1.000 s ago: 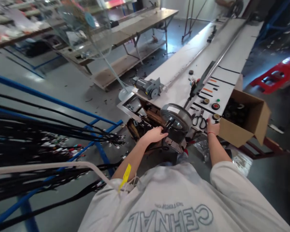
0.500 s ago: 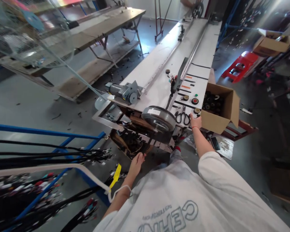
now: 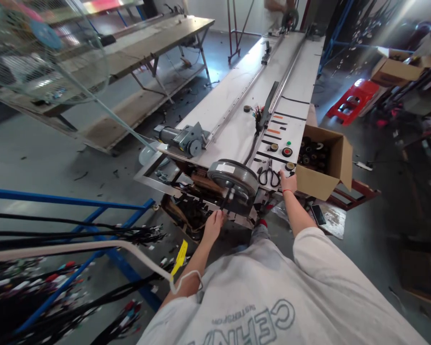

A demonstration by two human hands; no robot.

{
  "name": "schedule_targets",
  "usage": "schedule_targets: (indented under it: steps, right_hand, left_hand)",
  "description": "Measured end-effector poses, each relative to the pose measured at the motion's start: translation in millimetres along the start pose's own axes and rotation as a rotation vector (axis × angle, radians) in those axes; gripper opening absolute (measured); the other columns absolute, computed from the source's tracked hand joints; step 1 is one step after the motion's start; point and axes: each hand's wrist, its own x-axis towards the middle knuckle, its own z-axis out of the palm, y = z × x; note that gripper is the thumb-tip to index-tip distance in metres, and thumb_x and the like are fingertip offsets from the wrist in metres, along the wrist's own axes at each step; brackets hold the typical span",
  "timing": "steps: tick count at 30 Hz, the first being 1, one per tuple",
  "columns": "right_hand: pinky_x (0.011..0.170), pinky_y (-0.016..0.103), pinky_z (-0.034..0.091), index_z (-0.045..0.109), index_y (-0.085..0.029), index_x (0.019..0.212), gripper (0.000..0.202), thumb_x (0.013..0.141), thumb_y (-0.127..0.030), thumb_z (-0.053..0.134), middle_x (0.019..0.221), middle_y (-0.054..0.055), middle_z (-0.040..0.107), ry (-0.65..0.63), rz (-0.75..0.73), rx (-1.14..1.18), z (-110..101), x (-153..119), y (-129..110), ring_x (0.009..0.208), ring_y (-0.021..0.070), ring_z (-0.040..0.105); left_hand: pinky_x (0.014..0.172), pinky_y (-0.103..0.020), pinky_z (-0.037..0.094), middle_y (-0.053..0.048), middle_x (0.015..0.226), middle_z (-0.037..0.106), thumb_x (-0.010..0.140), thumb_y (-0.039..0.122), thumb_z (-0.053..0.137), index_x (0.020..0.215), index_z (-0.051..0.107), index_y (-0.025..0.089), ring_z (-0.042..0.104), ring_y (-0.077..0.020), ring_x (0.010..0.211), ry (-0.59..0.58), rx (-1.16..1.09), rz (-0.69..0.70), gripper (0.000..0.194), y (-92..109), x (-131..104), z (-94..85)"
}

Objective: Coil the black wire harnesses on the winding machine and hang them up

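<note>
My left hand point(image 3: 213, 226) is closed beside the front of the grey wheel point(image 3: 233, 179) at the bench's near end. A thin dark piece point(image 3: 225, 203) runs from its fingertips up toward the wheel; what exactly they grip is too blurred to tell. My right hand point(image 3: 289, 182) rests on the near right corner of the white bench point(image 3: 230, 120), thumb apart from the fingers, holding nothing visible. Black-handled scissors point(image 3: 269, 176) lie just left of it. A tape roll point(image 3: 290, 166) sits right above its fingers.
An open cardboard box point(image 3: 318, 184) with dark rolls stands against the bench's right side. A motor point(image 3: 183, 138) is mounted at the left edge. Blue rack bars point(image 3: 68, 198) with hanging black cables are on my left. Another person's arm point(image 3: 276, 5) shows at the far end.
My left hand has risen and moved right, closer to the wheel. My right hand stays at the bench corner. The view has shifted slightly.
</note>
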Motion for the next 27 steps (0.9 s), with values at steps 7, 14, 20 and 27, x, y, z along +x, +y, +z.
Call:
schedule_targets:
  steps: [7, 14, 20, 27]
  right_hand:
    - [0.095, 0.042, 0.046, 0.049, -0.012, 0.130, 0.075, 0.081, -0.068, 0.059, 0.124, 0.021, 0.060, -0.011, 0.007, 0.010, -2, -2, -2, 0.115, 0.0341, 0.058]
    - [0.096, 0.043, 0.045, 0.051, -0.011, 0.129, 0.075, 0.082, -0.069, 0.058, 0.127, 0.021, 0.058, -0.005, 0.011, 0.037, 0, -2, -1, 0.117, 0.0347, 0.057]
    - [0.095, 0.042, 0.044, 0.050, -0.011, 0.129, 0.072, 0.083, -0.065, 0.059, 0.126, 0.021, 0.059, -0.008, 0.025, 0.024, 1, 1, 0, 0.116, 0.0344, 0.057]
    - [0.096, 0.041, 0.044, 0.051, -0.011, 0.129, 0.071, 0.083, -0.064, 0.060, 0.128, 0.021, 0.058, -0.012, 0.022, 0.037, 1, 1, -1, 0.118, 0.0338, 0.056]
  left_hand:
    - [0.057, -0.027, 0.042, 0.001, 0.049, 0.053, 0.073, 0.067, 0.056, 0.064, 0.057, 0.019, 0.052, -0.0160, 0.051, -0.179, 0.256, -0.030, 0.049, -8, 9, -13.3]
    - [0.066, -0.032, 0.044, -0.003, 0.060, 0.059, 0.067, 0.079, 0.052, 0.063, 0.056, 0.021, 0.055, -0.0205, 0.062, -0.135, 0.273, -0.097, 0.058, -55, -44, -50.2]
    - [0.068, -0.031, 0.044, 0.000, 0.058, 0.052, 0.073, 0.085, 0.039, 0.064, 0.055, 0.021, 0.051, -0.0182, 0.061, -0.030, 0.193, -0.093, 0.067, -39, -69, -54.5]
    - [0.061, -0.031, 0.043, 0.001, 0.062, 0.052, 0.069, 0.087, 0.043, 0.083, 0.061, 0.018, 0.050, -0.0175, 0.060, 0.037, 0.105, -0.127, 0.073, -23, -66, -41.6]
